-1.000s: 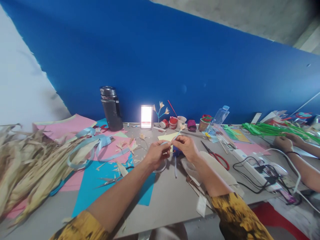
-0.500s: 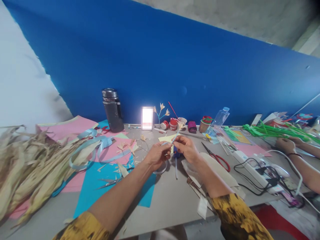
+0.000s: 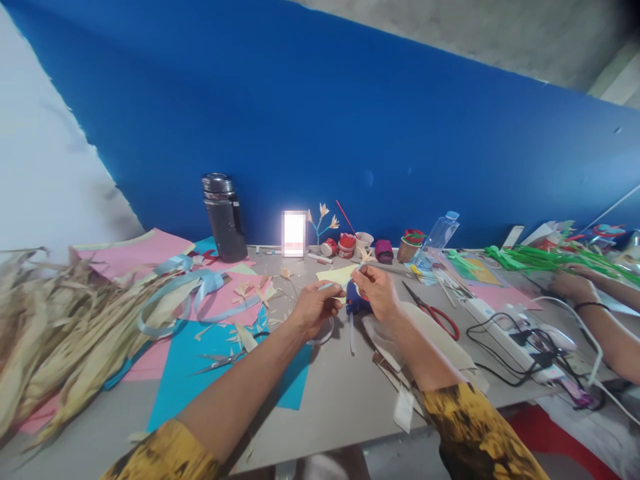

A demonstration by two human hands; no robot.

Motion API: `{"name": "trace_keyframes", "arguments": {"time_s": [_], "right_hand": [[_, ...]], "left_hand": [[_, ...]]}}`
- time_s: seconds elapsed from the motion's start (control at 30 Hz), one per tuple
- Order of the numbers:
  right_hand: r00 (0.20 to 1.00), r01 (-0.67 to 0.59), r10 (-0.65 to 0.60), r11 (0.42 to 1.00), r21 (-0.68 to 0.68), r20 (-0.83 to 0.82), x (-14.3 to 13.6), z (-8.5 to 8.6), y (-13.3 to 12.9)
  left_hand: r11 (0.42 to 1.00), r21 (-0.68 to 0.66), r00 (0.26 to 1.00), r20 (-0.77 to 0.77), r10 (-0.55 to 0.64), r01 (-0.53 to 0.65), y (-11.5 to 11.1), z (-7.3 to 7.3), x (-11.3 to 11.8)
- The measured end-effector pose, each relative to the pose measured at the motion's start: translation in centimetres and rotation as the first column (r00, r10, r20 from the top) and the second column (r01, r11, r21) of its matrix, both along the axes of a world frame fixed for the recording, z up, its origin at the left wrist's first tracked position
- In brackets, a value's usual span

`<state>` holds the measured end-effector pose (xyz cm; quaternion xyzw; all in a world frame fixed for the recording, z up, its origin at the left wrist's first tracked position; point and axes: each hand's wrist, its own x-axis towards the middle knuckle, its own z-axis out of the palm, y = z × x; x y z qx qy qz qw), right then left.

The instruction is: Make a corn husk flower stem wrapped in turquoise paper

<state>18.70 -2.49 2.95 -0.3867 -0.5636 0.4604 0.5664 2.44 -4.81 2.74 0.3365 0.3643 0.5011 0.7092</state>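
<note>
In the head view, my left hand (image 3: 314,308) is closed above the table, thumb and fingers pinching the end of a narrow pale blue strip (image 3: 328,287). A short gap to the right, my right hand (image 3: 379,291) pinches the stem of a small cream-coloured flower (image 3: 365,255), whose petals rise above the fingers. The fingers partly cover the stem. Behind and below the right hand sits a dark blue object (image 3: 355,298), mostly hidden, with a thin pale strip (image 3: 352,333) hanging beneath it. Yellow paper (image 3: 333,275) lies behind both hands.
Corn husks (image 3: 75,347), light blue ribbon (image 3: 207,283) and silver scissors (image 3: 220,361) lie left. A black flask (image 3: 225,227) and flower stem (image 3: 319,230) stand behind. Right are red-handled scissors (image 3: 440,319), a power strip (image 3: 505,337) and another person's hands (image 3: 575,287).
My right hand has drawn slightly away from my left, widening the gap between them, and the flower has moved with it. More of the dark blue object shows. My left hand stays nearly still.
</note>
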Motion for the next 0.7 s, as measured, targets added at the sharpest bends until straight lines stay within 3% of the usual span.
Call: {"name": "trace_keyframes", "arguments": {"time_s": [0.43, 0.57, 0.7], "right_hand": [[0.985, -0.017, 0.012, 1.0, -0.024, -0.17, -0.4, -0.1, 0.3], [0.994, -0.006, 0.002, 0.999, -0.035, -0.113, -0.4, 0.0, 0.1], [0.999, -0.035, 0.035, 0.999, -0.015, 0.003, -0.6, 0.1, -0.4]], "left_hand": [[0.972, 0.215, 0.993, 0.085, 0.078, -0.095, 0.0, 0.4, 0.0], [0.944, 0.296, 0.983, -0.07, 0.17, -0.143, 0.1, 0.4, -0.4], [0.901, 0.404, 0.928, -0.249, 0.277, -0.161, -0.2, 1.0, -0.6]]}}
